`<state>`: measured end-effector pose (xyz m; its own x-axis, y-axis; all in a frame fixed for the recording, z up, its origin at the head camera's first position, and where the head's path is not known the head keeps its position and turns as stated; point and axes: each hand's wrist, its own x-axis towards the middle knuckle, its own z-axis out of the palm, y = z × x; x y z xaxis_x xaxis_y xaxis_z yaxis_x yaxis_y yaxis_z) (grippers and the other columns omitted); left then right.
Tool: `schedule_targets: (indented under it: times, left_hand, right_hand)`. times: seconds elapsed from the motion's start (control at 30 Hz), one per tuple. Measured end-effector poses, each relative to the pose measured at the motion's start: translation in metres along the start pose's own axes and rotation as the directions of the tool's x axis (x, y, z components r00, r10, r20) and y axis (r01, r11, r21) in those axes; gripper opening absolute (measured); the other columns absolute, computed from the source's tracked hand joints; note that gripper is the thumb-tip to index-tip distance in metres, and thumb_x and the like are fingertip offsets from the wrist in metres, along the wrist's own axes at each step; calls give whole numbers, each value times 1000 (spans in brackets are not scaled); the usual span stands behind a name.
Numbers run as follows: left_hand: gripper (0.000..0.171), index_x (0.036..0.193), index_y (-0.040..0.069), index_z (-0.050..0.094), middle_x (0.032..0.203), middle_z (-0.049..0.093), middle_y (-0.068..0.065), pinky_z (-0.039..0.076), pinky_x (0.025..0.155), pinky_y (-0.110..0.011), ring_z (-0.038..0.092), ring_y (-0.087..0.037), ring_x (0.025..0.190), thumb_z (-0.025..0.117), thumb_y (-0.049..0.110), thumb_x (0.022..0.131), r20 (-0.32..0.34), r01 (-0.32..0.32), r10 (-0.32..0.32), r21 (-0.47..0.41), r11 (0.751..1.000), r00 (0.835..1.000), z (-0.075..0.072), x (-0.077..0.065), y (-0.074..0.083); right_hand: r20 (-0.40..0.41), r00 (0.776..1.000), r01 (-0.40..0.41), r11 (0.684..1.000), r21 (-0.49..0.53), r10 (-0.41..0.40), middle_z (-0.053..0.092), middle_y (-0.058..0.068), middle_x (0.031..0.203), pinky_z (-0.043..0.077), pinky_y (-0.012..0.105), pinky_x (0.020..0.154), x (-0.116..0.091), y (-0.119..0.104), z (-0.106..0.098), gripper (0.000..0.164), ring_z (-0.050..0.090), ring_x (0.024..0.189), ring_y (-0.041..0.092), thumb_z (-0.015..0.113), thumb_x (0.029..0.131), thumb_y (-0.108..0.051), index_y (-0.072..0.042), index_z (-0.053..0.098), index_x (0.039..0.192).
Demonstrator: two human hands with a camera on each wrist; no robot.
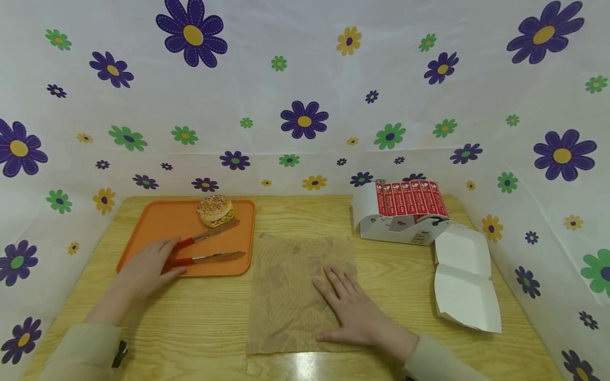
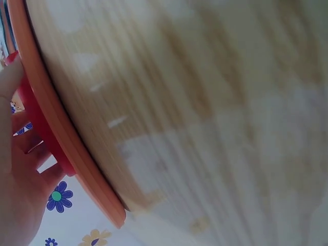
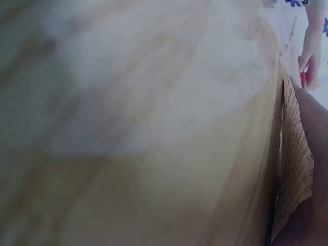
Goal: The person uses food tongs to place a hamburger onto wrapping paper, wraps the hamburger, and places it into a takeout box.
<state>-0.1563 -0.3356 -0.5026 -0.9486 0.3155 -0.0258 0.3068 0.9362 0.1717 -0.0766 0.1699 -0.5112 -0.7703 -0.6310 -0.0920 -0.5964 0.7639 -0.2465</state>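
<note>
On the orange tray (image 1: 162,222) at the left, my left hand (image 1: 149,267) holds red-handled tongs (image 1: 193,259) near the handle end. The tongs' two arms spread apart and point right. In the left wrist view the thumb and fingers lie about the red handle (image 2: 43,128) beside the tray rim. A seeded-bun burger (image 1: 215,210) sits at the tray's back right, just beyond the upper tong tip. My right hand (image 1: 355,312) rests with spread fingers on a creased sheet of brown wrapping paper (image 1: 281,296). Print on the paper (image 3: 297,154) shows in the right wrist view.
An opened white clamshell box (image 1: 464,275) lies at the right. Behind it stands a white holder (image 1: 400,233) with several red packets (image 1: 412,198) in a row. A white curtain (image 1: 248,90) with printed flowers surrounds the wood-grain table (image 1: 200,328).
</note>
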Motion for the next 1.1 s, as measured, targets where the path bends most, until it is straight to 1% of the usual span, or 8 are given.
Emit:
schedule_targets:
  times: [0.17,0.3,0.43,0.67,0.73,0.83,0.93,1.1]
  left_hand:
    - [75,149,-10,48,132,61,-36,53,101,-68,61,-51,118,80,32,96,-33,-24,23,-28,999,999,1,6,-5]
    - [66,138,-13,56,121,64,-32,56,94,-64,64,-46,107,83,27,93,-82,-71,69,-14,997,994,2,6,-7]
    - [61,132,-13,56,117,65,-31,56,92,-62,64,-44,105,83,25,93,-113,-100,98,-9,995,989,3,3,-8]
    - [58,132,-11,51,119,65,-30,56,94,-62,63,-42,107,81,23,95,-108,-91,84,-62,994,991,4,-4,-9]
    - [59,134,-10,50,121,64,-30,55,95,-64,62,-43,108,80,23,96,-111,-85,74,-89,992,991,2,-6,-8]
    - [61,140,-8,47,127,61,-29,52,100,-68,60,-44,116,78,26,98,-118,-48,32,-138,989,992,-3,-9,-5]
    - [63,142,-7,47,130,59,-29,51,101,-71,58,-45,117,77,27,99,-139,-25,4,-153,988,990,-12,-8,-2]
    - [63,136,-13,51,124,62,-36,53,97,-72,60,-52,111,83,18,92,-223,-64,42,-94,994,974,-24,1,-5]
  right_hand:
    - [-12,1000,7,1000,4,-7,15,26,176,24,66,131,0,0,2,115,16,164,45,61,87,-83,-14,23,171]
    - [-13,1000,8,1000,-9,-8,15,26,176,23,65,131,0,1,4,115,15,164,45,59,88,-84,-14,22,171]
    - [0,1000,1,1000,-19,-1,13,25,177,22,64,133,1,2,4,115,14,165,43,59,87,-85,-15,21,171]
    - [11,1000,-5,1000,-13,5,12,24,177,22,63,133,1,2,4,116,13,166,43,61,87,-84,-17,19,172]
    - [12,1000,-6,1000,-8,6,12,24,177,22,63,133,1,2,4,116,13,165,43,61,87,-84,-17,19,172]
    - [11,1000,-7,1000,-5,7,12,24,177,22,64,133,1,2,4,116,13,166,42,62,87,-83,-17,19,172]
    - [15,1000,-10,1000,-2,10,12,23,178,21,63,133,1,2,4,116,12,166,42,62,87,-83,-17,19,172]
    - [17,1000,-10,1000,-3,10,11,23,178,20,63,133,1,2,4,116,11,166,42,62,87,-83,-17,18,172]
